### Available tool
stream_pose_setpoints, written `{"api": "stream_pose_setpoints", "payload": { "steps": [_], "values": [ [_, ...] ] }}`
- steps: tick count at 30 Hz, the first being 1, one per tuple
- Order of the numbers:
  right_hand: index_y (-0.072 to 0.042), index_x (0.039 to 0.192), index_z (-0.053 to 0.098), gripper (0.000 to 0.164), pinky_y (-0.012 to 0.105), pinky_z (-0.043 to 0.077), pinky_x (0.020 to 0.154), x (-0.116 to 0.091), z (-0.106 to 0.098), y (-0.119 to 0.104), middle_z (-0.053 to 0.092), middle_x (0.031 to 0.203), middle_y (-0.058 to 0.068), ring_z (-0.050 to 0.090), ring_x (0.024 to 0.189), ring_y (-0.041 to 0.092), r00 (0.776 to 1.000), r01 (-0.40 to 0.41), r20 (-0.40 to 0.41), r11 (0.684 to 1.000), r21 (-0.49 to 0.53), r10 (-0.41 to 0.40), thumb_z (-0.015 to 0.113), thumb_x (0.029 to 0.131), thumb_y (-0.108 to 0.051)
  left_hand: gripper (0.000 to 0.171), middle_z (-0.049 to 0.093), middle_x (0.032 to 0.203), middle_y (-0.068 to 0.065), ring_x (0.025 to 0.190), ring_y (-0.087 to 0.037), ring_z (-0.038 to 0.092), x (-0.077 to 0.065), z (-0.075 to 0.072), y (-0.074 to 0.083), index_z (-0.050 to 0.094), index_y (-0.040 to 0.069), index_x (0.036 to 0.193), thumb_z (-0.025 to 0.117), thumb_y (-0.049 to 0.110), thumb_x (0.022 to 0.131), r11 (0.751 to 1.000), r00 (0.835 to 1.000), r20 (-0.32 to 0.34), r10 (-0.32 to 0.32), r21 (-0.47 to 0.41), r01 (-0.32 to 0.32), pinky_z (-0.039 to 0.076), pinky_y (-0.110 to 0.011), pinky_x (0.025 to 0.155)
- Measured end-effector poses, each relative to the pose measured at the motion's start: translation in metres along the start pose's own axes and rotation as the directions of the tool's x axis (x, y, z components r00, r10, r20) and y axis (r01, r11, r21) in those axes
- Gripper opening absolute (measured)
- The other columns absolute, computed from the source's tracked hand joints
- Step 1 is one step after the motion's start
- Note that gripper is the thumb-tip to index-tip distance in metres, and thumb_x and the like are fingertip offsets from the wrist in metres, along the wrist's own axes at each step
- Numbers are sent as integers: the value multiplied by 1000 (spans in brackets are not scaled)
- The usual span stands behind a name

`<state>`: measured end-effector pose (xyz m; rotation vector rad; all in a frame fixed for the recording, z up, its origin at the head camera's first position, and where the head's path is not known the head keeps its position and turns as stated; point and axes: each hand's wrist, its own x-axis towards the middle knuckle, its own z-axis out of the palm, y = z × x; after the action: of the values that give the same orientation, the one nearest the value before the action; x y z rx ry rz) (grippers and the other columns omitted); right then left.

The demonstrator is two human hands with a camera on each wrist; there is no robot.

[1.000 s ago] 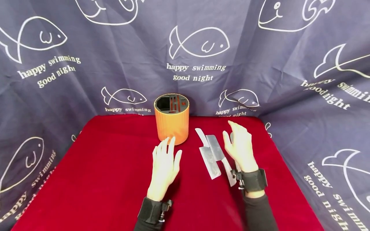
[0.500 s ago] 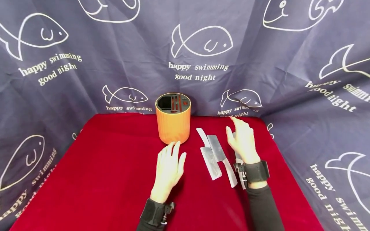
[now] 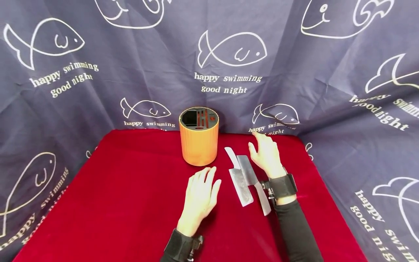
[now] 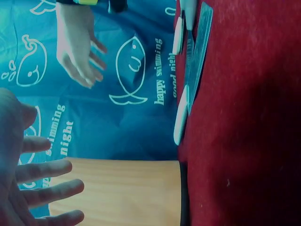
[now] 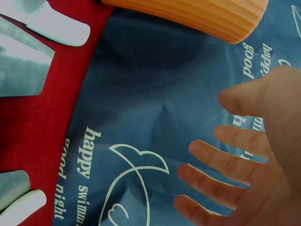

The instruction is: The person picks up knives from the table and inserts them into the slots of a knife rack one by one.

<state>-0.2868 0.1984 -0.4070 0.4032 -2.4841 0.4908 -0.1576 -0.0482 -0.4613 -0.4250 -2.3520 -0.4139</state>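
Observation:
My left hand [image 3: 200,193] hovers over the cloth just in front of the orange knife block [image 3: 199,147], fingers extended and holding nothing. My right hand [image 3: 266,153] is raised with spread fingers, to the right of the knives, also holding nothing. A cleaver with a pale handle [image 3: 231,157] lies with its broad blade [image 3: 241,187] toward me. Against it lies a second wide-bladed knife [image 3: 247,170], its handle pointing toward me. Part of a third knife [image 5: 22,208] shows in the right wrist view; in the head view my right hand and wrist hide it.
The knife block's dark top [image 3: 204,123] has a large opening and several narrow slots. A red cloth [image 3: 131,189] covers the table. Behind and at both sides hangs a blue-grey curtain [image 3: 176,47] with white fish drawings. Each wrist wears a black strap [image 3: 179,245] with a small camera mount.
My left hand has drawn back toward me and right, away from the block's base. My right hand has shifted left, nearer the knives. The knives and block stay put; the head view shifts slightly.

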Motion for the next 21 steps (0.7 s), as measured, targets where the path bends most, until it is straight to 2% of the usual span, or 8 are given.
{"api": "stream_pose_setpoints", "payload": {
  "steps": [3,10,17,21],
  "values": [
    [-1,132,61,45,65,52,90,2,4,-1,67,126,25,64,110,49,999,-19,48,1000,-10,19,64,93,-21,48,67,126,-9,113,-27,63,-2,1,5,62,14,135,35,43,107,1000,1000,9,18,5,-18,51,-43,97],
    [-13,137,58,46,66,54,81,5,14,0,67,130,18,67,108,47,981,-99,160,992,-83,112,61,95,-33,41,68,125,-6,111,-25,64,-5,1,13,64,16,133,52,40,102,998,998,28,63,-27,-63,52,-42,97],
    [-1,134,58,45,63,51,95,14,31,1,66,127,27,63,114,49,982,-42,184,999,-4,42,62,94,-21,40,67,126,-4,113,-23,63,-6,0,17,64,17,132,61,37,97,993,991,75,107,-65,-102,52,-39,96],
    [-1,132,59,45,62,53,92,18,39,-1,67,125,27,64,112,49,976,-45,212,999,-6,45,62,92,-21,40,66,127,-4,115,-22,62,-6,0,18,63,17,132,62,37,97,991,988,94,119,-77,-112,51,-39,97]
  ]
}}
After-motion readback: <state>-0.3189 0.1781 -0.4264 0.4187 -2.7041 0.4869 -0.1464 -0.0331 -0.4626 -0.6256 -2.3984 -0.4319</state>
